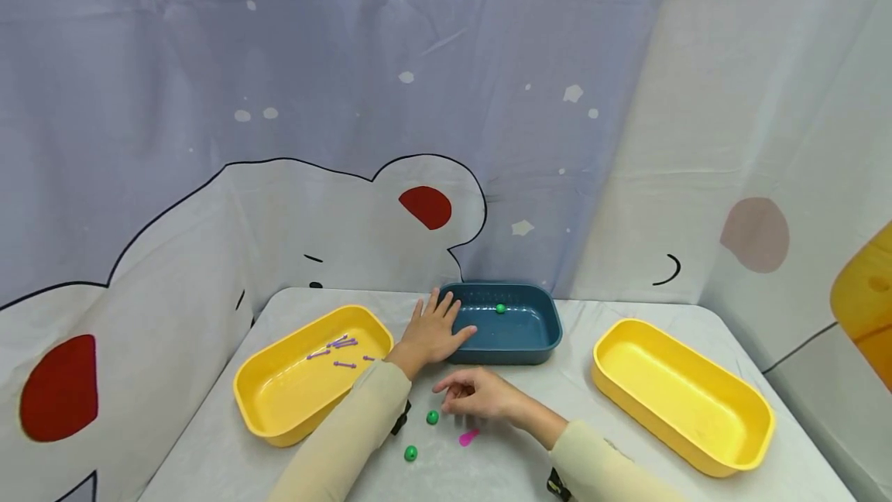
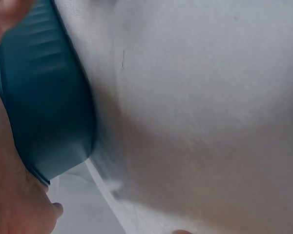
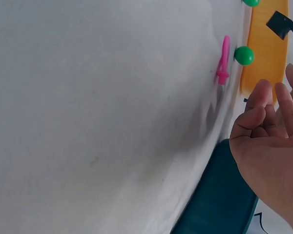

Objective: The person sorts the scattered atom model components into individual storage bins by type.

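My left hand (image 1: pixel 430 333) rests on the left rim of a dark teal tray (image 1: pixel 503 356), its fingers straight and spread. One small green bead (image 1: pixel 500 308) lies inside that tray. My right hand (image 1: pixel 488 395) hovers over the table just in front of the tray, fingers loosely bent and no object visible between them. Close to its fingertips is a green bead (image 1: pixel 433 417) on the table, with another green bead (image 1: pixel 411 453) nearer the front. A small pink plastic peg (image 3: pixel 223 61), thin at one end with a collar at the other, lies beside them.
To the left a yellow tray (image 1: pixel 268 432) holds several small purple dumbbell-shaped sticks (image 1: pixel 344 365). Another yellow tray (image 1: pixel 686 401) stands at the right, angled. A patterned cloth (image 1: pixel 446 99) hangs behind the white-covered table.
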`<action>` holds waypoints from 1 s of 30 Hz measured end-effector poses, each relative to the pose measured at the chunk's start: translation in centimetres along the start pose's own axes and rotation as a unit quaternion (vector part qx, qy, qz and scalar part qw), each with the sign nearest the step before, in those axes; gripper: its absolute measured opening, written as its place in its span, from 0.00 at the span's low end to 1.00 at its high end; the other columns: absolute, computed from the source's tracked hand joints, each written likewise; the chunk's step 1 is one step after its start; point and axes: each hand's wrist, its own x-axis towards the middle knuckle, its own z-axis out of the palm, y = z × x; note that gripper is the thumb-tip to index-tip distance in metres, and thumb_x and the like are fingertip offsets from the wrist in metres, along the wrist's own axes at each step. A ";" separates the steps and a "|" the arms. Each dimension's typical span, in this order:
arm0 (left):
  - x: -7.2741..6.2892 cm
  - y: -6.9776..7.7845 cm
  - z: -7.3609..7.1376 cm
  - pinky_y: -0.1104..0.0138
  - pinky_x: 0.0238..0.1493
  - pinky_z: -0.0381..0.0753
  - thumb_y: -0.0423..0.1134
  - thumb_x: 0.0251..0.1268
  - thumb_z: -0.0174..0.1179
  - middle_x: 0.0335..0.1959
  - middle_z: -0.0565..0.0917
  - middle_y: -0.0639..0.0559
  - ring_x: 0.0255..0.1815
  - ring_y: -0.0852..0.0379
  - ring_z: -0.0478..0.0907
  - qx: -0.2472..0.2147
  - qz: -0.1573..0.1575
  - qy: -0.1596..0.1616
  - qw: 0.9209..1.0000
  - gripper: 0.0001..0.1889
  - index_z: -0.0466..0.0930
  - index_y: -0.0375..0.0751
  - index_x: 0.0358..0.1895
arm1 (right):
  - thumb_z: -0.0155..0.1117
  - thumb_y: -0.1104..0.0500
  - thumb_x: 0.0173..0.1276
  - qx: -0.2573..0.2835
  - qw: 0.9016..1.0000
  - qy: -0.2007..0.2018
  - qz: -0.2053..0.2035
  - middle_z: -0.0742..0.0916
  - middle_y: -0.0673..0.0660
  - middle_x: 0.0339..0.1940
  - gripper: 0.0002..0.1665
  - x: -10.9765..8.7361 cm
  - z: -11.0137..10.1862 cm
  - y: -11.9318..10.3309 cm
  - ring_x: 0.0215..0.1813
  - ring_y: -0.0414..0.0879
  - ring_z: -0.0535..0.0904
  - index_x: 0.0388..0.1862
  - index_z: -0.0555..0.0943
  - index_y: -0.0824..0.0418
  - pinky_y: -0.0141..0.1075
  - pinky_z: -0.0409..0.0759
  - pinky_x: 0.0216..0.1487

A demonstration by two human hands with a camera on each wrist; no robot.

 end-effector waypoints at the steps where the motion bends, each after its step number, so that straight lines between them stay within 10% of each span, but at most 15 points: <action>1: 0.0 0.0 0.0 0.43 0.80 0.40 0.73 0.74 0.32 0.84 0.51 0.48 0.85 0.44 0.37 -0.002 0.000 0.000 1.000 0.44 0.54 0.47 0.82 | 0.69 0.61 0.69 0.000 1.000 -0.003 -0.002 0.89 0.55 0.37 0.18 0.1 0.1 0.1 0.32 0.38 0.80 0.56 0.84 0.65 0.29 0.76 0.33; 30: 0.1 -0.2 0.3 0.43 0.80 0.41 0.72 0.75 0.33 0.84 0.51 0.48 0.85 0.43 0.37 -0.011 0.005 0.002 1.000 0.43 0.54 0.47 0.81 | 0.73 0.62 0.65 -0.099 0.995 -0.026 0.011 0.84 0.44 0.30 0.10 1.2 1.9 0.3 0.32 0.33 0.75 0.46 0.89 0.56 0.27 0.75 0.35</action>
